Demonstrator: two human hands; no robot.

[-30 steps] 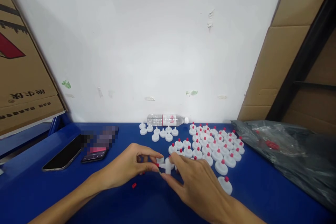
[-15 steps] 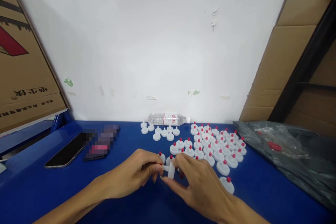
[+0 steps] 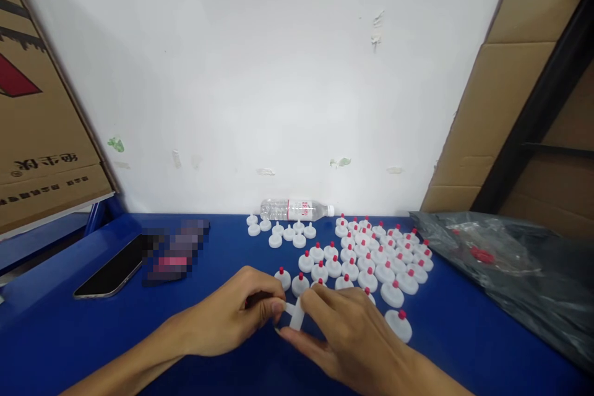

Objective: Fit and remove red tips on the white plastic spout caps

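Your left hand (image 3: 241,310) pinches the spout (image 3: 289,309) of a white nozzle cap (image 3: 297,317) above the near middle of the counter (image 3: 223,247); your right hand (image 3: 355,334) pinches its disc; red-tipped caps (image 3: 385,272) stand farther right.

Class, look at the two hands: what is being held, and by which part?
A white cap: the right hand grips its round rim, while the left hand pinches the end of its narrow spout. The spout's very tip is hidden.
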